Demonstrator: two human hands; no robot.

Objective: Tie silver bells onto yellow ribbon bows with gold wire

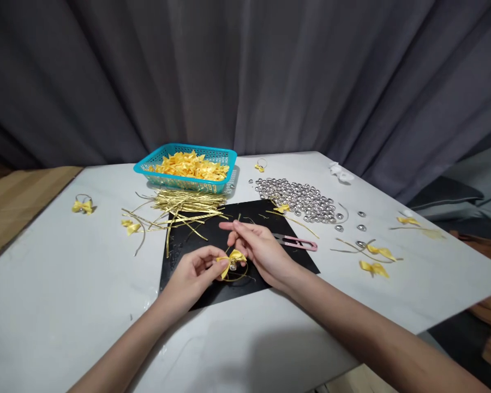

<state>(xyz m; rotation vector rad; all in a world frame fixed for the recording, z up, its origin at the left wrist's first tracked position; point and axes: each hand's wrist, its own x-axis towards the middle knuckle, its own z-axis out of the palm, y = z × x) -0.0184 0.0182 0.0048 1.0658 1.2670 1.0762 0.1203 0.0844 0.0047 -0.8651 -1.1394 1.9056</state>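
Note:
Over the black mat [213, 292], my left hand [198, 270] pinches the left side of a yellow ribbon bow [238, 255] between thumb and fingers. A small silver bell [233, 266] hangs at the bow's middle, and a thin gold twist tie [245, 273] curves in a loop below it. My right hand [265, 254] is at the bow's right side, thumb and index finger closed together, with a short gold tie end showing above the thumb. Its other fingers curl close to the bow and partly hide the tie. Pink-handled thread snips [297, 242] lie right of my right hand.
A teal basket [233, 164] of yellow bows stands at the back, with a pile of gold twist ties [188, 200] before it. Silver bells [297, 197] are heaped at right. Looped bows [82, 205] and loose bows [374, 268] lie about the white table [65, 305]. Dark curtains hang behind.

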